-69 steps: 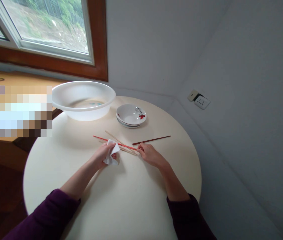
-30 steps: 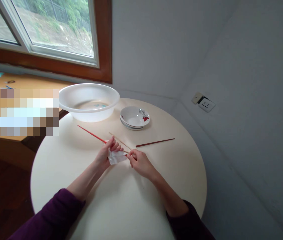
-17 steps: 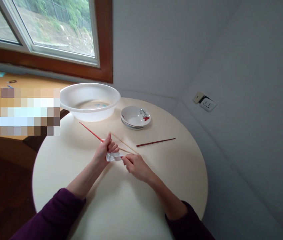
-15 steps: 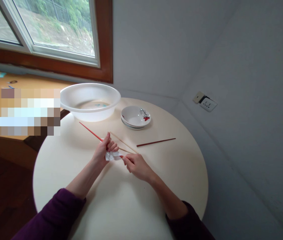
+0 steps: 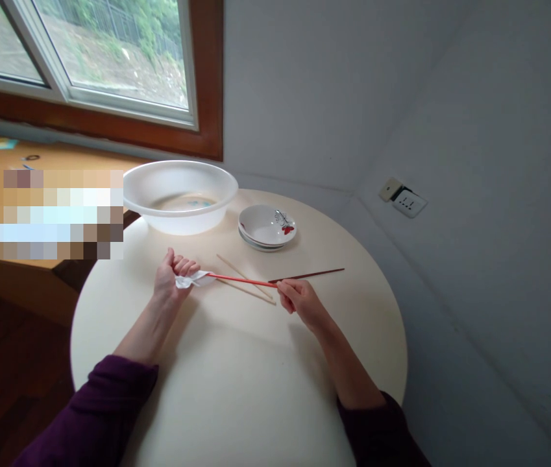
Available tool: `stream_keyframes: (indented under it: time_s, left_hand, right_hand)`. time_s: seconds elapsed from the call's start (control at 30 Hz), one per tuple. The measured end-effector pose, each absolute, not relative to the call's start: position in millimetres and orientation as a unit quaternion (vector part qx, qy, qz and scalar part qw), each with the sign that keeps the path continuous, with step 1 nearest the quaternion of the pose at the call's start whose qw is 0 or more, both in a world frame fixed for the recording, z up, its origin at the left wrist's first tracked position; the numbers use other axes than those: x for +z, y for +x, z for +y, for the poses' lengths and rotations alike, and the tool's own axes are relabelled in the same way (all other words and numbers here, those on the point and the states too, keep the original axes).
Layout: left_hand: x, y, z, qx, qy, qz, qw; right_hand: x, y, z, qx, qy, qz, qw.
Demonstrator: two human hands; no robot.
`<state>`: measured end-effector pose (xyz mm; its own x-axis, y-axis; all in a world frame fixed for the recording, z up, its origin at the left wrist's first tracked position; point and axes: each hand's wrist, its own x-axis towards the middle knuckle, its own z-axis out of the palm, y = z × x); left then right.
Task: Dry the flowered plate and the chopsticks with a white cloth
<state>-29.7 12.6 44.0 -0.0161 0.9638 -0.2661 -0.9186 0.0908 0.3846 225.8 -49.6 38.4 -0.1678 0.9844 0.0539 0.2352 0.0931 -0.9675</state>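
Observation:
A red chopstick (image 5: 243, 279) stretches between my two hands above the round table (image 5: 236, 383). My left hand (image 5: 174, 275) is closed around a crumpled white tissue (image 5: 191, 279), which wraps the chopstick's left end. The fingers of my right hand (image 5: 299, 299) pinch its right end. Below the red chopstick, two pale wooden chopsticks (image 5: 250, 293) lie crossed on the tabletop. A dark brown chopstick (image 5: 321, 273) rests just beyond my right hand.
A translucent white basin (image 5: 182, 224) stands at the table's back left. Stacked white bowls (image 5: 268, 227) with a red pattern sit right of it. A wooden desk (image 5: 85, 152) adjoins on the left; a wall with a socket (image 5: 409, 202) rises at right.
My hands have moved apart, the left to the left and the right to the right. More of the red chopstick now shows between them, and its left tip no longer sticks out past my left hand.

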Motion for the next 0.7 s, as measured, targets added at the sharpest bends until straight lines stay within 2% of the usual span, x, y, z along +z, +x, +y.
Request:
stream_keyframes:
  time_s: [0.2, 0.43, 0.53, 0.7]
  left_hand:
    - [38.0, -28.9, 15.8, 0.673, 0.054, 0.271, 0.687]
    - [41.1, -16.3, 6.6, 0.621, 0.055, 0.258, 0.738]
    - [42.3, -12.5, 2.0, 0.588, 0.053, 0.255, 0.766]
    - [41.1, -11.2, -0.3, 0.568, 0.051, 0.238, 0.786]
  right_hand:
    - [33.9, 232.7, -43.9, 0.43, -0.498, -0.548, 0.517]
    - [34.6, 230.4, -41.2, 0.358, -0.516, -0.465, 0.624]
    - [37.8, 227.4, -40.6, 0.399, -0.504, -0.379, 0.666]
    - [44.0, 225.2, -42.1, 0.481, -0.46, -0.301, 0.683]
